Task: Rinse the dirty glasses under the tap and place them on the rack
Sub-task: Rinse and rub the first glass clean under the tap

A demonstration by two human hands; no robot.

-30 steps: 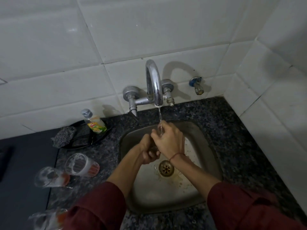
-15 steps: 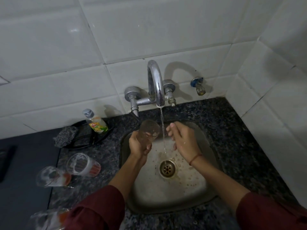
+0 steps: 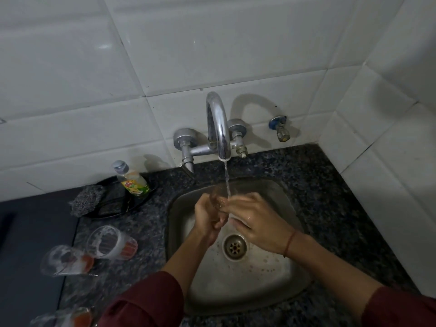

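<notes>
The glass [image 3: 217, 198] hangs over the sink [image 3: 283, 199] under the tap [image 3: 218, 128], its rim tipped toward 12 o'clock. The left hand [image 3: 206, 219] curls round its base from 7 o'clock, and the right hand [image 3: 258, 220] pinches it from 3 o'clock.

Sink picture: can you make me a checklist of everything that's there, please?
Surface: dark speckled counter around a steel sink.
Job's things: glass under the running tap; three soapy glasses on the counter, left of the sink; no rack in view.
Clutter: soap bottle on a black tray, scrubber at its edge.
Hands: left hand grips the glass; right hand touches it, grip unclear.
Cables: nothing seen.
Surroundings: white tiled wall, small valve beside the tap.
</notes>
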